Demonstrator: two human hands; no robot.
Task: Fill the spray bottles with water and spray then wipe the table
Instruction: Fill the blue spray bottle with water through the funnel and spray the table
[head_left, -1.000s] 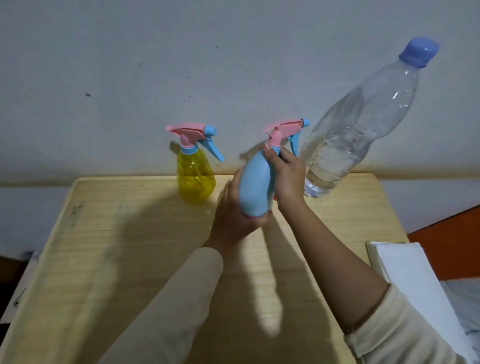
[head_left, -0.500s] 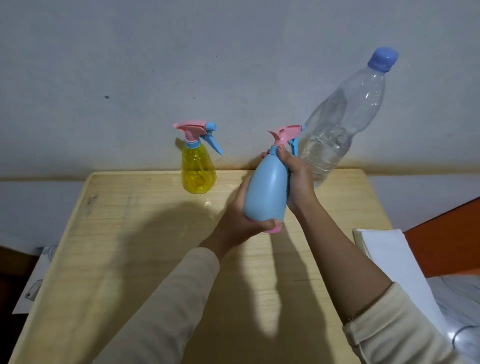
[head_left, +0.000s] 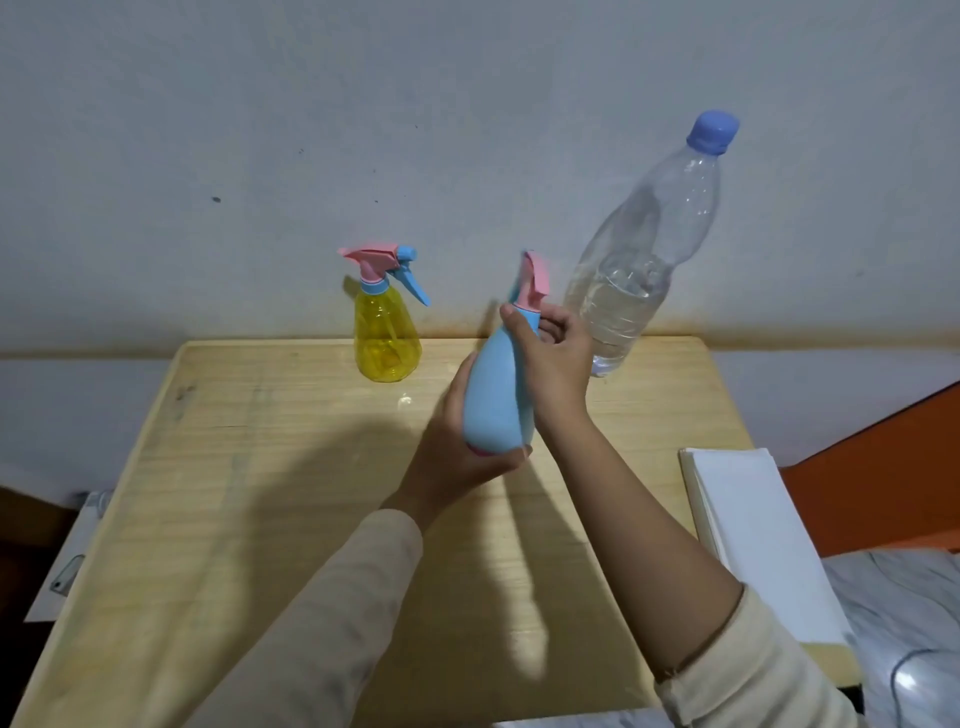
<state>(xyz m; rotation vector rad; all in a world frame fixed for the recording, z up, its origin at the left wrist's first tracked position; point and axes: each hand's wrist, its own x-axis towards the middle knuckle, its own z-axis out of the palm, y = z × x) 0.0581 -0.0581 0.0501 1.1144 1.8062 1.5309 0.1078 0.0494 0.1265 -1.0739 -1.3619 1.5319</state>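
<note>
cream sleeves reach in from the near edge over the pale wooden bench (head_left: 234, 493), the right one pushed back off the forearm. a white folded sheet (head_left: 753, 530) lies at the bench's right edge. the left grip (head_left: 457, 441), palm turned up, cups the base of the blue spray bottle (head_left: 493, 400), fingers round its left side and thumb curled under the bottom rim. the right grip (head_left: 553, 364) comes over from the right and curls round the bottle's neck, pinching the collar just below the pink trigger head (head_left: 535, 280). the bottle is held off the bench, slightly tilted, between both grips. farther back the yellow spray bottle (head_left: 387, 338) stands upright near the wall. a clear, part-full water bottle (head_left: 639, 270) with a blue cap stands at the back right, just behind the right grip.
</note>
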